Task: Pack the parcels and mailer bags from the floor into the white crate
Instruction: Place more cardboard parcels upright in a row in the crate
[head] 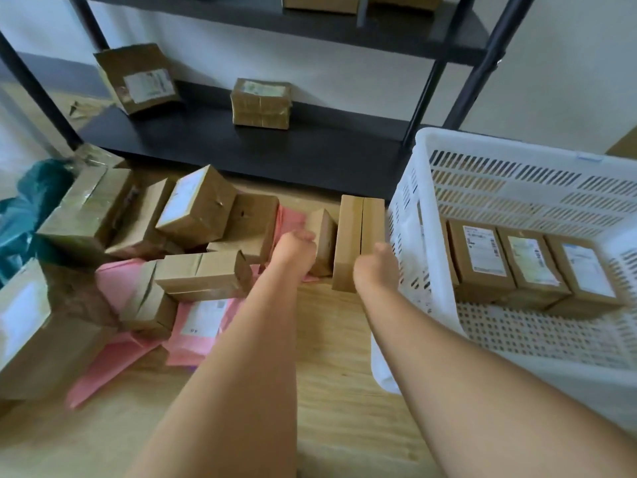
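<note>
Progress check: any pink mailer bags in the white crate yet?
No: only brown boxes show in the crate; the pink bags lie on the floor.

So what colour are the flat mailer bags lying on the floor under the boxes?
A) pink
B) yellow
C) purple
A: the mailer bags poking out from under the brown parcels are plainly pink.

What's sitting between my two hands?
Head view: two cardboard parcels, a small tilted parcel by the left hand and a tall upright parcel by the right hand.
</note>
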Tool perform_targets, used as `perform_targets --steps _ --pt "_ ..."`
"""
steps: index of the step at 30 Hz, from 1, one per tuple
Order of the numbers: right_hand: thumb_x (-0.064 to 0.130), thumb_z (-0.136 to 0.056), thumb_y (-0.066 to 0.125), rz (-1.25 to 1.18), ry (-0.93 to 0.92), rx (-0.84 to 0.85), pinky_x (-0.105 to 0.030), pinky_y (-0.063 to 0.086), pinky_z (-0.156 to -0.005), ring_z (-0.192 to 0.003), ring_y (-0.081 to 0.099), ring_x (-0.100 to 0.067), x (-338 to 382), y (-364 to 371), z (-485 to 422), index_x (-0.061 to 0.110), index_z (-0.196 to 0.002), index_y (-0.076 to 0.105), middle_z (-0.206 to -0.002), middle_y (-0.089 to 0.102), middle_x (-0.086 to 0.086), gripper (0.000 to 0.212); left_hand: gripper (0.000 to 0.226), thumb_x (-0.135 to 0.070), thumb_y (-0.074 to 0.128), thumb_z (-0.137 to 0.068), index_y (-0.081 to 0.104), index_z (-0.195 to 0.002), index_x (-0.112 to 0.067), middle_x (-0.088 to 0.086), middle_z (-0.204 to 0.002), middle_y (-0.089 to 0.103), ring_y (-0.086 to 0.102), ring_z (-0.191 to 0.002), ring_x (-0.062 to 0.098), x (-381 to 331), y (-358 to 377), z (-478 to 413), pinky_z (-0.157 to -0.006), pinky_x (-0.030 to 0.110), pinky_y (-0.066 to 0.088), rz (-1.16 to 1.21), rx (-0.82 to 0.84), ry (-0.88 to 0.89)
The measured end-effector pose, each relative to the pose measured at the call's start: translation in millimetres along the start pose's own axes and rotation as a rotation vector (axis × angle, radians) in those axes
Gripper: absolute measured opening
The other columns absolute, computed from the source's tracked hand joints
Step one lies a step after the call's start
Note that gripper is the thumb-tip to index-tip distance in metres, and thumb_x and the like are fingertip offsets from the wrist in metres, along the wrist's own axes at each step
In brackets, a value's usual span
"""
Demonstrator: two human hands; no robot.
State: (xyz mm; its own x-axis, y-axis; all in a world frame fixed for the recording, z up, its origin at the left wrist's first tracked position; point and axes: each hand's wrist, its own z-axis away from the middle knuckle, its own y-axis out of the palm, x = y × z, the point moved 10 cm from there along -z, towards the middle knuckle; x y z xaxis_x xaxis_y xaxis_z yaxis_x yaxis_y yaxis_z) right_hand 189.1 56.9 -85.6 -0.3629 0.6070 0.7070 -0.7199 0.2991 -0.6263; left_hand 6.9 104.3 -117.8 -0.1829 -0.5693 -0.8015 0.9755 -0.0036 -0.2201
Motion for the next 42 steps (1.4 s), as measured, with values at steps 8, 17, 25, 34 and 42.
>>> perform_targets --steps 8,17,25,34,42 --pt "0.009 -0.096 0.04 0.047 0.065 -0.027 -0.036 0.043 -0.096 -0.124 0.051 -0.032 -22.9 12.9 -29.1 0.011 -0.139 0.046 -0.136 0.053 -0.012 0.044 0.041 -0.009 0.041 -0.1 0.044 -0.14 -0.008 0.014 -0.14 0.049 0.049 -0.128 0.032 9.8 51.3 -27.4 -0.105 0.038 0.042 -0.191 0.157 0.036" --pt "0.011 -0.087 0.046 0.043 0.182 -0.027 -0.045 0.049 -0.096 -0.113 0.057 -0.034 -31.3 22.4 -43.0 0.009 -0.133 0.048 -0.129 0.056 -0.013 0.046 0.035 -0.015 0.044 -0.099 0.052 -0.129 0.0 0.02 -0.114 0.059 0.056 -0.106 0.034 22.4 75.1 -52.6 -0.094 0.039 0.044 -0.197 0.222 -0.03" --pt "0.007 -0.089 0.048 0.197 0.112 -0.018 -0.041 0.041 -0.101 -0.127 0.044 -0.033 -24.1 19.5 -35.1 0.005 -0.138 0.039 -0.142 0.036 -0.012 0.05 0.038 -0.017 0.043 -0.1 0.052 -0.133 -0.001 0.018 -0.137 0.052 0.05 -0.126 0.033 23.5 56.8 -48.8 -0.105 0.041 0.044 -0.247 0.148 -0.071" --pt "0.012 -0.096 0.041 -0.02 -0.061 -0.079 -0.04 0.042 -0.101 -0.128 0.047 -0.032 13.2 -8.6 -0.5 0.009 -0.141 0.032 -0.145 0.043 -0.011 0.047 0.031 -0.017 0.058 -0.09 0.054 -0.12 -0.019 0.008 -0.11 0.061 0.058 -0.104 0.028 -13.6 27.7 -6.6 -0.093 0.051 0.05 0.041 0.144 -0.004" --pt "0.023 -0.1 0.039 -0.173 -0.106 0.052 -0.036 0.049 -0.078 -0.099 0.058 -0.024 53.3 -35.3 41.5 0.014 -0.133 0.041 -0.118 0.056 -0.004 0.034 0.022 -0.025 0.049 -0.096 0.067 -0.095 -0.038 0.002 -0.111 0.065 0.062 -0.098 0.026 -58.1 -43.4 66.4 -0.063 0.04 0.059 0.201 -0.059 0.114"
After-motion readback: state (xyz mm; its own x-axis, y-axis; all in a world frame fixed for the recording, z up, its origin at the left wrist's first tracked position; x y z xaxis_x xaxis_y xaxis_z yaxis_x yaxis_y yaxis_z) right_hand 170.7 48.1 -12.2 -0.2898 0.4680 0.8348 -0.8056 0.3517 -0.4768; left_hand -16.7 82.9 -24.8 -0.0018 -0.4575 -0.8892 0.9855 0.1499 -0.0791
